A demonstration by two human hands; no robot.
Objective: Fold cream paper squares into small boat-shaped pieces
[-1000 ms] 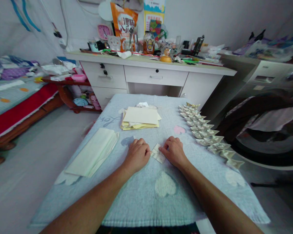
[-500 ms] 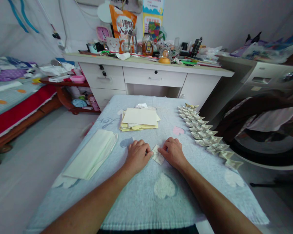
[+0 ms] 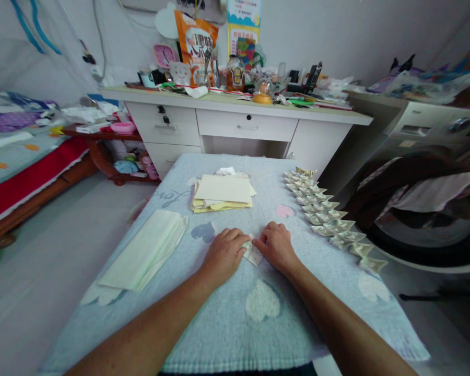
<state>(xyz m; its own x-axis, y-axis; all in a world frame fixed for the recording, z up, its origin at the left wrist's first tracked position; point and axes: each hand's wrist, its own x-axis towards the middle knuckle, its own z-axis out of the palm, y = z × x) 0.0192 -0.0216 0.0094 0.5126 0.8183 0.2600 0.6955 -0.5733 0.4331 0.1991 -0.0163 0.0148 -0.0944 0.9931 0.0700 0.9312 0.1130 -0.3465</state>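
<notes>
A small folded square of pale paper (image 3: 253, 255) lies on the cloth between my hands. My left hand (image 3: 227, 251) is closed at its left corner, with fingertips reaching over the top edge and covering part of it. On the other side, my right hand (image 3: 276, 243) has its fingers curled, with thumb and fingertips at the paper's right edge. Rows of folded paper pieces with pointed ends (image 3: 324, 216) stand to the right. A pile of long pale green paper sheets (image 3: 144, 250) lies to the left, and a stack of cream and yellow paper (image 3: 223, 189) is farther back.
A light blue patterned cloth (image 3: 203, 334) covers the table. Behind it stands a white desk (image 3: 246, 122) crowded with a jar, an orange bag and other items. A washing machine (image 3: 423, 122) with its door open is at the right, and a bed (image 3: 31, 177) at the left.
My left hand has shifted slightly right, its fingers now reaching over the paper's top edge. My right hand has stayed at the right edge.
</notes>
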